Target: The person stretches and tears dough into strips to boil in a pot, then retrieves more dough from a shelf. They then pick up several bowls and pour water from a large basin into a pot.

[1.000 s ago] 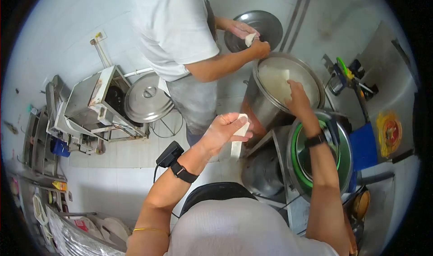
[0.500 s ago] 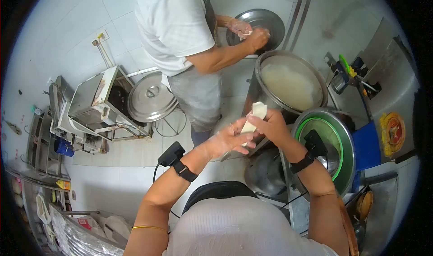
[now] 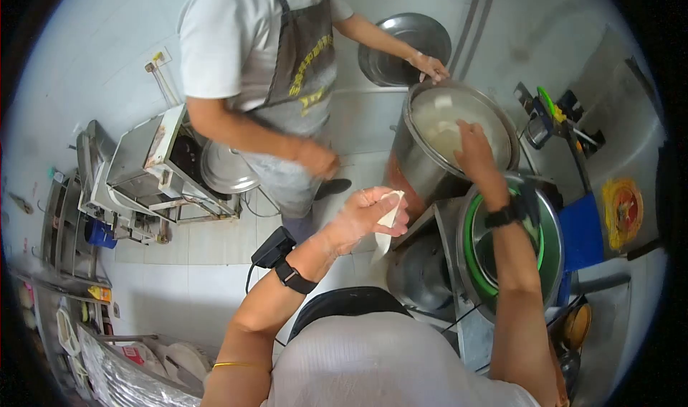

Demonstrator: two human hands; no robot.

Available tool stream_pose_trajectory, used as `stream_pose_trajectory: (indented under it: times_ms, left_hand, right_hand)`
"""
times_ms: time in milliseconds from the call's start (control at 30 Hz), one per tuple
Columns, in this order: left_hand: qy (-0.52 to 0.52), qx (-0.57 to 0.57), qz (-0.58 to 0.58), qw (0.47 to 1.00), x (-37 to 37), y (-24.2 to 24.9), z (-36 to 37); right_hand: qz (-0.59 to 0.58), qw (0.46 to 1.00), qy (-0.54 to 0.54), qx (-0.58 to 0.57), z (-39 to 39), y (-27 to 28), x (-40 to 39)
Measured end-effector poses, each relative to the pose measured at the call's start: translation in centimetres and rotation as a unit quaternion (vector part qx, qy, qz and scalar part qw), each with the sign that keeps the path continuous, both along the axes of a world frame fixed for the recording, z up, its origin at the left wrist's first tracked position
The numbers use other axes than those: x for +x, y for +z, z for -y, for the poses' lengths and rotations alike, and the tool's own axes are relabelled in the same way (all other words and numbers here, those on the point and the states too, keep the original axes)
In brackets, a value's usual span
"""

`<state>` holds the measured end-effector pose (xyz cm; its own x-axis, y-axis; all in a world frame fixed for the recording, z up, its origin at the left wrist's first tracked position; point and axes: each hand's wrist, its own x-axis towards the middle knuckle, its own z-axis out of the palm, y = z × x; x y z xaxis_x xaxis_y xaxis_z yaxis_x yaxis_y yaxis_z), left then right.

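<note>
My left hand point(image 3: 374, 212) is closed around a strip of white dough point(image 3: 387, 220), and a long end of it hangs below the fingers. My right hand point(image 3: 476, 152) reaches over the large metal pot point(image 3: 410, 131), its fingers apart and holding nothing that I can see. Inside the pot is cloudy, pale liquid. A white dough piece point(image 3: 443, 101) shows over that liquid, and another pale piece lies close to my right fingertips, slightly blurred.
Across from me stands a co-worker in a grey apron point(image 3: 304, 63), one hand point(image 3: 430, 65) at the pot's far rim. A metal basin point(image 3: 387, 41) is behind. Near my right forearm sits a bowl with a green-rimmed strainer point(image 3: 469, 242). A lidded round vessel point(image 3: 222, 167) stands left.
My right hand has left the dough and moved right, over the pot. White pieces now show there. The co-worker has turned towards the pot, with hands apart.
</note>
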<state>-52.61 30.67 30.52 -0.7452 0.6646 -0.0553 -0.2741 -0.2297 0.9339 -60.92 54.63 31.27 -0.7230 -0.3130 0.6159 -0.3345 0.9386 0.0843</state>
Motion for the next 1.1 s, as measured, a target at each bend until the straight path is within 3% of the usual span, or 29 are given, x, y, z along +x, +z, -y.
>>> stream_pose_trajectory:
  times_ms: [67, 100, 167, 233, 267, 333, 367, 467, 500, 567, 600, 667, 733, 800, 833, 900, 967, 1033, 1067, 1100]
  left_hand:
    - [0.077, 0.091, 0.136, 0.984, -0.3, 0.1, 0.1]
    - [0.078, 0.091, 0.140, 0.983, -0.2, 0.0, 0.0]
    - [0.066, 0.127, 0.154, 0.978, -0.3, 0.2, -0.2]
    - [0.035, 0.159, 0.166, 0.973, -0.4, 1.0, -0.4]
    - [0.034, 0.156, 0.167, 0.973, -0.4, 1.6, -0.4]
    - [0.014, 0.127, 0.122, 0.984, -0.4, 2.5, -0.4]
    - [0.014, 0.125, 0.122, 0.984, -0.6, 2.5, -0.4]
    - [-0.003, 0.121, 0.121, 0.985, -1.7, 2.4, -0.4]
    - [0.050, 0.109, 0.070, 0.990, -2.3, 1.9, -0.1]
    - [0.140, 0.055, -0.034, 0.988, -2.2, 1.6, 0.1]
    - [0.140, 0.056, -0.036, 0.988, -1.9, 0.8, 0.3]
    - [-0.094, -0.077, -0.070, 0.990, -1.3, -0.9, 0.7]
    - [-0.093, -0.091, -0.054, 0.990, -0.7, -1.4, -0.4]
    - [-0.091, -0.103, -0.038, 0.990, -0.2, -1.3, -1.1]
    - [-0.057, -0.069, -0.007, 0.996, 0.0, -1.2, -1.3]
    - [-0.022, -0.033, 0.024, 0.999, -0.3, -1.2, -1.6]
    - [0.003, -0.029, 0.012, 1.000, -0.5, -1.5, -1.8]
    - [0.020, -0.010, 0.047, 0.999, -0.3, -0.7, -1.8]
    - [0.042, 0.010, 0.078, 0.996, -0.5, -0.2, -1.5]
    - [0.064, 0.048, 0.116, 0.990, -0.7, -0.1, -1.2]
  right_hand:
    - [0.188, 0.948, 0.050, -0.253, -0.1, 1.5, 2.4]
    - [0.332, 0.894, 0.067, -0.294, 1.5, 2.6, 4.0]
    - [0.466, 0.816, 0.249, -0.234, 3.9, 1.1, 6.1]
    - [0.261, 0.878, 0.399, -0.039, 4.5, -3.8, 5.9]
    - [0.260, 0.878, 0.399, -0.043, 5.1, -3.8, 6.6]
    - [0.497, 0.734, 0.361, -0.289, 6.4, -3.0, 7.7]
    - [0.415, 0.772, 0.383, -0.292, 6.7, -3.4, 7.6]
    - [0.381, 0.760, 0.410, -0.331, 7.4, -3.0, 6.9]
    - [0.381, 0.760, 0.408, -0.331, 7.3, -2.5, 7.2]
    - [0.499, 0.730, 0.252, -0.394, 7.1, -0.8, 8.3]
    - [0.498, 0.731, 0.253, -0.392, 7.0, -0.4, 8.3]
    - [0.469, 0.758, 0.194, -0.409, 7.0, 0.0, 8.3]
    - [0.439, 0.748, 0.222, -0.445, 7.0, -1.0, 8.0]
    - [0.300, 0.851, 0.277, -0.331, 6.8, -1.3, 7.7]
    - [0.300, 0.852, 0.276, -0.328, 6.4, -1.0, 7.5]
    - [0.064, 0.940, 0.302, -0.146, 5.3, 0.0, 6.6]
    - [0.011, 0.990, 0.132, 0.054, 2.6, -0.3, 3.9]
    - [0.073, 0.986, -0.116, 0.091, -1.8, -1.1, -0.3]
    - [0.068, 0.987, -0.115, 0.091, -2.0, -0.8, -0.1]
    - [0.053, 0.998, -0.022, -0.002, -1.9, -0.7, 0.5]
